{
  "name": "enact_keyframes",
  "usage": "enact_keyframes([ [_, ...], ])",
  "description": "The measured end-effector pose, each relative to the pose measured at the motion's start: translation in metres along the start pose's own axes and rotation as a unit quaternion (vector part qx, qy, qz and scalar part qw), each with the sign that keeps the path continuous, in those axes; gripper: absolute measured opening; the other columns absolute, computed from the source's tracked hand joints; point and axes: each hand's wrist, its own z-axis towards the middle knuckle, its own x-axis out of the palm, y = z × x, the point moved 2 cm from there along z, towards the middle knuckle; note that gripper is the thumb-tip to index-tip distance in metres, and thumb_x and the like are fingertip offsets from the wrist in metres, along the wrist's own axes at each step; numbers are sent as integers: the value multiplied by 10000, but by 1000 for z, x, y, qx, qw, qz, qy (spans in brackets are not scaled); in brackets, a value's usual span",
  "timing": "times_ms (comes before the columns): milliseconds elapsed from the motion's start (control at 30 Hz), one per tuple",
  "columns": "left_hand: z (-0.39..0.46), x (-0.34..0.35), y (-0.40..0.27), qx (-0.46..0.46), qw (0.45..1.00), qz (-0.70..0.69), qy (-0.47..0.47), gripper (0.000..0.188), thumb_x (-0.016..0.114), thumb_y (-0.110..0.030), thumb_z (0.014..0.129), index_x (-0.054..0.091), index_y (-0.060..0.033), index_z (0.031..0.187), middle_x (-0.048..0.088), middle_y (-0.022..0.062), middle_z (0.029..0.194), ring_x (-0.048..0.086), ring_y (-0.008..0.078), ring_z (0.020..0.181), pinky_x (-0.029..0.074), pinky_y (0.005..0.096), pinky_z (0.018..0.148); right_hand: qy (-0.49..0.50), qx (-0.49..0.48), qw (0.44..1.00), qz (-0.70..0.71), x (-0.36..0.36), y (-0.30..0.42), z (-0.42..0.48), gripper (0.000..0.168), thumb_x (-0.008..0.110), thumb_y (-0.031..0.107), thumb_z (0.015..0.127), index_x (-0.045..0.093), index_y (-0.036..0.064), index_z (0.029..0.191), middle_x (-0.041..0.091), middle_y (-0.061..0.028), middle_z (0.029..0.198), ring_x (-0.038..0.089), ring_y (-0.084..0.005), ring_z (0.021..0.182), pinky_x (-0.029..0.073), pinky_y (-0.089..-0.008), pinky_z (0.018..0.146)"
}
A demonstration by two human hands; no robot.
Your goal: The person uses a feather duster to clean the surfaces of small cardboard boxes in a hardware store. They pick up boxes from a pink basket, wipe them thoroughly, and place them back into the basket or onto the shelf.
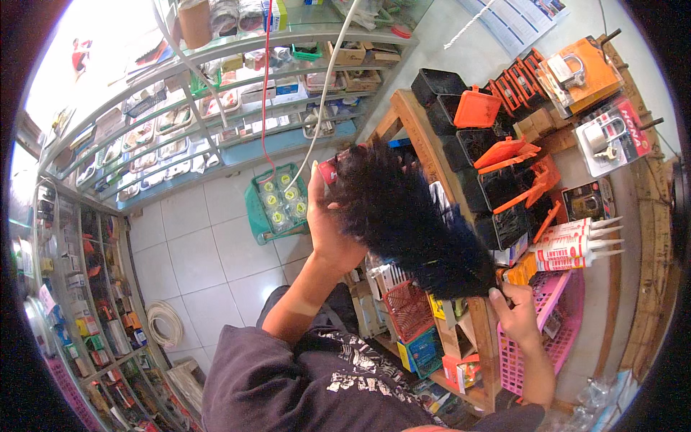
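Observation:
A black, fluffy feather duster (410, 221) stretches diagonally across the middle of the view. My right hand (515, 310) grips its lower right end, thumb along the top. At the duster's upper left end, my left hand (337, 237) holds a red package (329, 171). Bristles cover most of that package, so what is inside cannot be made out. Just beyond the duster are black bins (478, 181) with raised orange lids (478, 108), on a wooden rack (426, 140). White silicone sealant tubes (567, 245) lie near my right hand.
Padlock packs (599, 137) hang on pegs at the right. A pink plastic basket (513, 356) hangs below my right forearm. Glass display shelves (216, 102) line the far side. A green basket (259, 216) stands on the tiled floor, near dangling cables (324, 92). Coiled cable (164, 324) lies left.

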Motion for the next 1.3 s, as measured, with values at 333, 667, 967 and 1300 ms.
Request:
enact_keyframes([
  [333,1,1,8,-21,999,23,39,728,368,-632,930,479,-62,1369,507,160,1377,485,333,1264,347,515,1084,-17,-7,1000,7,1,1,4,309,586,160,920,518,-17,677,433,-33,533,385,-104,507,307,-315,470],
  [667,4,10,10,41,998,52,-1,761,407,-651,905,481,-46,1360,519,151,1365,495,347,1249,369,509,1066,-44,10,999,13,1,5,4,368,606,169,914,456,2,623,375,-24,527,350,-88,514,274,-311,465],
  [967,-1,10,20,-5,983,-18,181,828,269,-684,915,444,-24,1382,476,231,1379,410,437,1297,264,577,1108,-64,-4,998,8,1,14,3,386,617,166,902,448,-12,603,350,-74,508,341,-114,478,280,-321,455],
  [1300,-9,8,14,-41,997,33,-61,829,368,-698,896,481,-18,1356,531,200,1339,552,359,1190,424,503,1031,-58,14,998,13,-2,2,-4,407,619,187,907,438,-10,602,348,-54,501,345,-100,492,277,-316,458],
])
